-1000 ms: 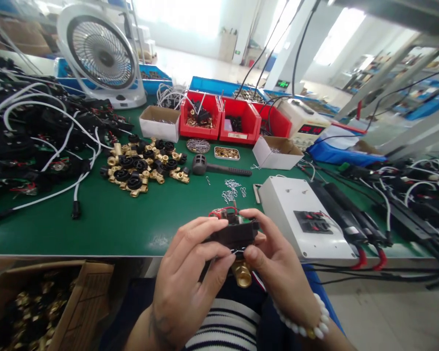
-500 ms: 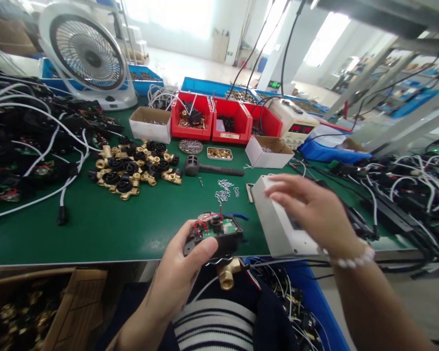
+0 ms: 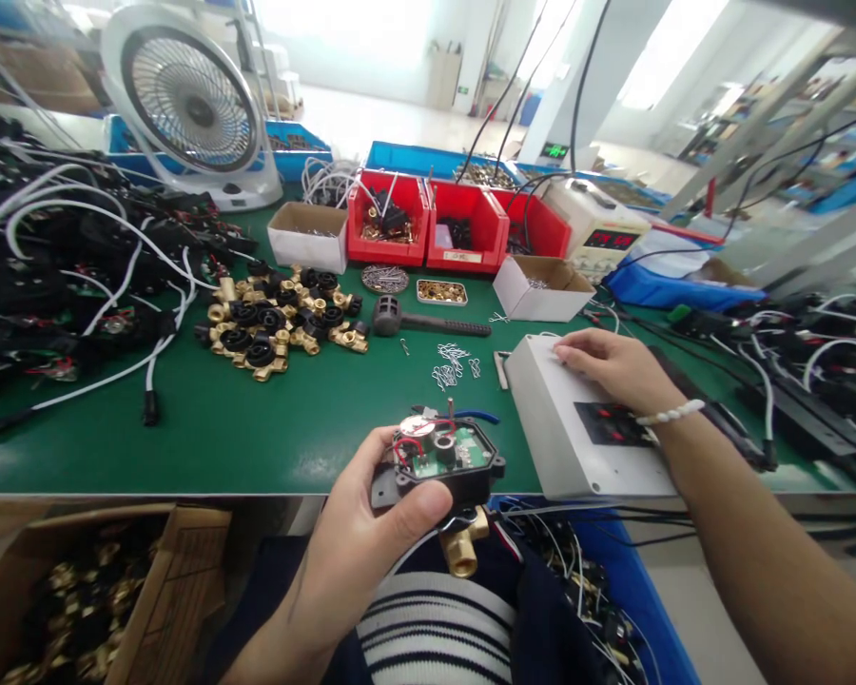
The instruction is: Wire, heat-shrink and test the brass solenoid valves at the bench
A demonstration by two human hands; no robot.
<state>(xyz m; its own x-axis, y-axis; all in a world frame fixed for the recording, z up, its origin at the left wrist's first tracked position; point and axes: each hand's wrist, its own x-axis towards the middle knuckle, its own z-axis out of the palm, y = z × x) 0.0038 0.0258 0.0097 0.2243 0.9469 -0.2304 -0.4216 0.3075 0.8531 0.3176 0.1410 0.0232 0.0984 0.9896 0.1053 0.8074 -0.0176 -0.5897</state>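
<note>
My left hand (image 3: pixel 371 523) is closed around an open black actuator housing (image 3: pixel 463 485), its fingers below and thumb along the near side. Inside it show a green circuit board (image 3: pixel 471 449), red wires and a round silvery part. A brass valve body (image 3: pixel 462 552) hangs under the housing. On top of a grey control box (image 3: pixel 553 409) with a dark panel, my right hand (image 3: pixel 613 369) has its thumb and fingertips together near the far left corner; whatever lies under them is hidden. Spring clips (image 3: pixel 453 366) lie beyond the housing.
Brass fittings with black caps (image 3: pixel 278 319) are heaped at left. A black mallet (image 3: pixel 428 323), red bins (image 3: pixel 389 221) and white cardboard boxes (image 3: pixel 542 288) stand farther back. Tangled cabled units (image 3: pixel 57 276) crowd the left, more the right. A fan (image 3: pixel 192 105) stands behind.
My right hand has come down onto the control box's top, its fingers drawing together. The left hand still holds the housing, whose board now faces me more clearly. The view has shifted slightly left.
</note>
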